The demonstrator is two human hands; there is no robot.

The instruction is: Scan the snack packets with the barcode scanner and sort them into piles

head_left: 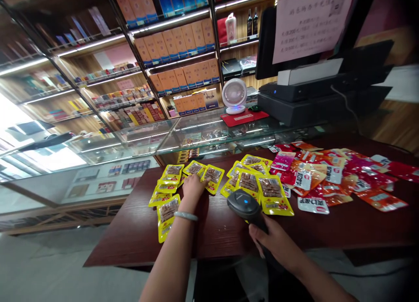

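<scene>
My right hand (pixel 276 238) is closed around the handle of a black barcode scanner (pixel 245 204), whose head has a small blue light and is held above the table's front part. My left hand (pixel 193 187), with a pale bangle at the wrist, is low over the yellow snack packets. Its thumb side meets the left edge of one yellow snack packet (pixel 213 179), and its fingertips are partly hidden. Other yellow packets (pixel 168 211) lie loosely to the left of this hand. A heap of yellow packets (pixel 271 189) lies behind and right of the scanner head.
Red, orange and white packets (pixel 322 180) are piled on the dark wooden table (pixel 137 236) at right. Behind stand a glass display case (pixel 193 132), a white fan (pixel 234 96) and a black monitor with a paper sign (pixel 310 27). Boxed goods fill the shelves (pixel 176 42).
</scene>
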